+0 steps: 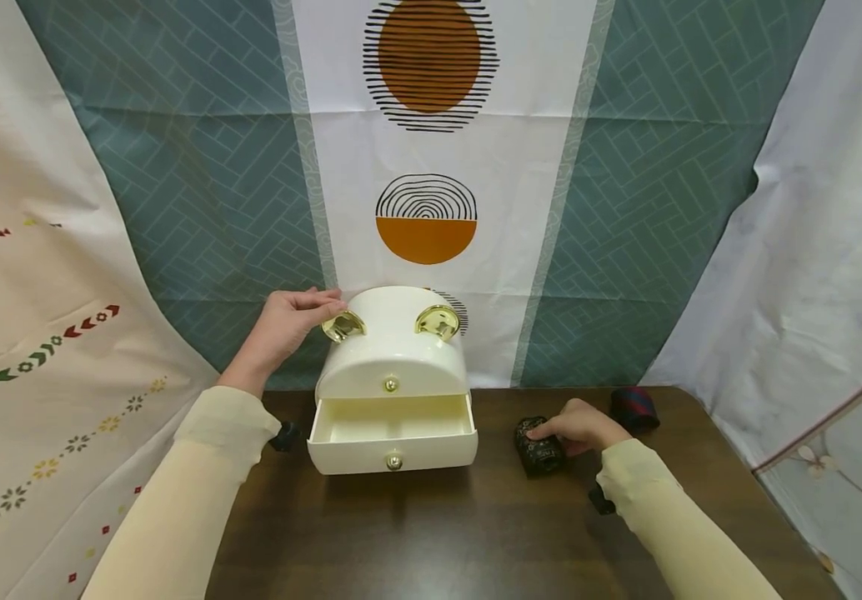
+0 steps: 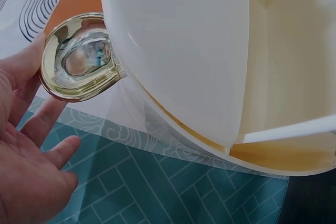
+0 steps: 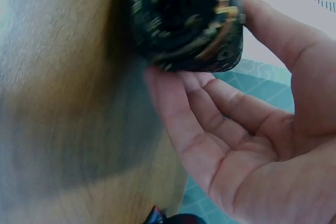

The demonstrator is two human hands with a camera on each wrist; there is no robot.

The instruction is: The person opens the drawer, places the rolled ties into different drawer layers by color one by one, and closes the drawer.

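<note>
A white drawer box (image 1: 393, 354) with a domed top and two gold ears stands at the back of the table. Its lower drawer (image 1: 393, 450) is pulled out, showing a bare cream inside. With thumb and fingers, my left hand (image 1: 292, 325) pinches the edge of the left gold ear (image 2: 79, 59). To the right of the box, my right hand (image 1: 581, 425) grips a black patterned roll (image 1: 538, 447), which looks like a rolled-up necktie. In the right wrist view this black roll (image 3: 184, 24) is blurred, between thumb and fingers.
Behind the right hand lies a dark red and blue rolled necktie (image 1: 634, 408), near the table's back right. The brown wooden table (image 1: 431, 533) meets a hanging patterned cloth (image 1: 641, 275) at its back edge. More cloth hangs at both sides.
</note>
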